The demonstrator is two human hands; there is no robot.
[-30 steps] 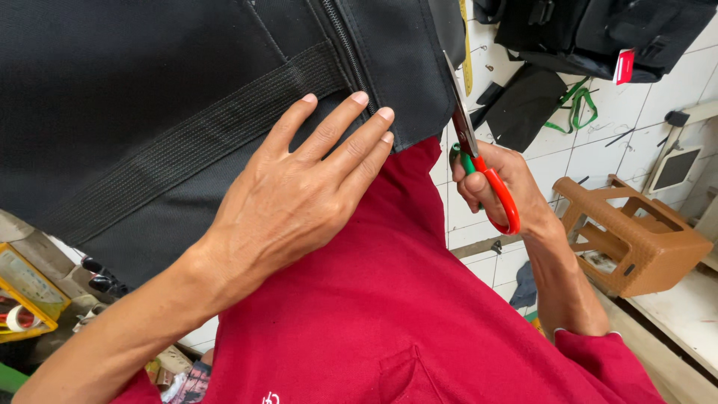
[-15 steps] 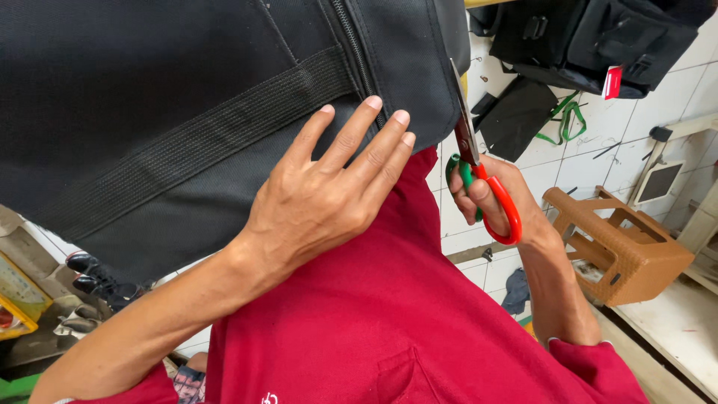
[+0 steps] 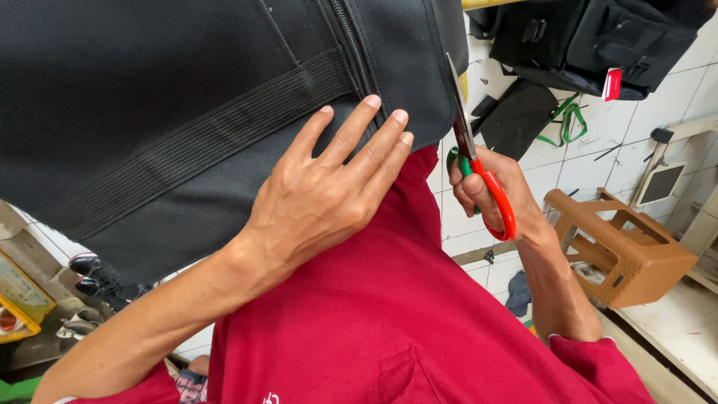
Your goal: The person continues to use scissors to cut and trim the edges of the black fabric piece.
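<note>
Black bag panel (image 3: pixel 187 112) with webbing strap (image 3: pixel 202 142) and zipper (image 3: pixel 351 37) fills the upper left, cut off by frame, resting over the red shirt (image 3: pixel 389 314). Left hand (image 3: pixel 321 198) lies flat on it, fingers spread wide. Right hand (image 3: pixel 490 194) grips red-handled scissors (image 3: pixel 471 161) at the panel's right edge, blades barely apart; brown plastic stool (image 3: pixel 621 251) on tiled floor beyond.

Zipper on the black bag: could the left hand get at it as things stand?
Probably yes. The left hand lies flat on the black bag, fingertips right beside the zipper, nothing between them.
</note>
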